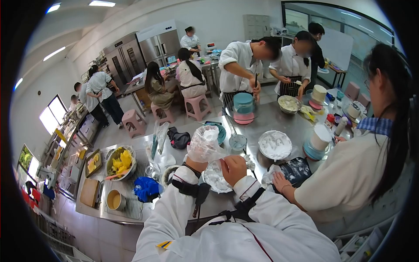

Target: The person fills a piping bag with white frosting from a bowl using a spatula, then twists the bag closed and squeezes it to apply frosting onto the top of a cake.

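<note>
A clear, crumpled plastic piping bag [205, 139] stands up over my left hand [196, 164], and its folds cover most of the fingers. My left hand is closed around the bag from below. On the right, my right hand [234, 169] is closed, pinching the bag's edge between thumb and fingers. Directly beneath both hands is a bowl of white cream [214, 179], partly hidden by my hands and sleeves. A second bowl [168, 175] shows in part beside my left wrist.
A large bowl of cream [275, 145] stands to the right, near a co-worker's hand [283, 181]. On the left are a bowl of yellow pieces [121, 162], a blue cloth-like bundle [147, 189], a pot [115, 200] and a wooden board [90, 193]. People work around blue and white cakes opposite.
</note>
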The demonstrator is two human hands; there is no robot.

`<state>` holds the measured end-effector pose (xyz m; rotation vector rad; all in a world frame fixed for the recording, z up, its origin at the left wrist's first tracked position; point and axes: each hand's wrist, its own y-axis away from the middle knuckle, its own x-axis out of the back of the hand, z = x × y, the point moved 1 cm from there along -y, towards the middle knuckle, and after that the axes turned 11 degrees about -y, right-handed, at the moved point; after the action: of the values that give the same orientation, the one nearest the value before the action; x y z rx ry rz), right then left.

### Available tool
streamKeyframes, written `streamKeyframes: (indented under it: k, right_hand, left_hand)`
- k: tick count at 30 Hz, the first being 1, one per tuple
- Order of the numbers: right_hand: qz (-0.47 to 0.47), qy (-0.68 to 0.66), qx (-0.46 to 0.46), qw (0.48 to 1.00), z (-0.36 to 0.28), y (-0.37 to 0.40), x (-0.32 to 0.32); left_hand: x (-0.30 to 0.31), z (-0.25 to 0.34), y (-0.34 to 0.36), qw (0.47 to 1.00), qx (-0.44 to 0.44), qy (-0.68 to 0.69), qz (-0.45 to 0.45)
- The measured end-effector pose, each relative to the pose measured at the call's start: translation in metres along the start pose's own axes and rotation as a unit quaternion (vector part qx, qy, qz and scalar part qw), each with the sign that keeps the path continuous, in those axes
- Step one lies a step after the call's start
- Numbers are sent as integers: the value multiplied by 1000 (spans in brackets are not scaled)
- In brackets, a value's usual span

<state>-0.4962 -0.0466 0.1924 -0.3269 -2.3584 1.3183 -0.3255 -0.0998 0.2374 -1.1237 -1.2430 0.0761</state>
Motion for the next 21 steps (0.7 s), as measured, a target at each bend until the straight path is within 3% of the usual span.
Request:
streamKeyframes:
  k: [2,4,5,7,10,11,12,14,15,18,19,21]
  right_hand:
    - [2,13,11,1000,6,2,0]
    - [-7,30,3,1000,14,5,1]
    - [-16,47,-6,999,18,7,1]
    - [-7,46,-9,999,25,9,3]
    - [-14,54,-7,998,29,7,5]
    - [-28,65,-2,998,28,6,4]
    - [-24,66,-3,998,28,8,1]
    - [-31,87,9,996,29,10,-4]
    - [-26,92,10,995,30,11,-6]
    - [-35,94,9,995,23,8,-14]
    - [-34,101,20,994,19,5,-18]
    - [-34,114,28,993,12,6,-29]
  left_hand:
    - [5,1,-15,1000,7,22,-3]
    - [12,4,-32,979,32,200,-15]
    - [13,5,-36,979,31,200,-15]
    - [15,6,-45,930,117,346,-43]
    - [30,1,-54,947,109,286,-100]
    - [26,-3,-50,977,37,208,-26]
    - [15,-11,-43,977,33,208,-28]
    - [7,-19,-39,999,24,44,-22]
    - [4,-25,-36,992,20,123,-20]
    - [-7,-43,-28,989,23,143,7]
    - [-6,-54,-28,999,-5,44,-25]
    - [-6,-66,-23,997,4,80,8]
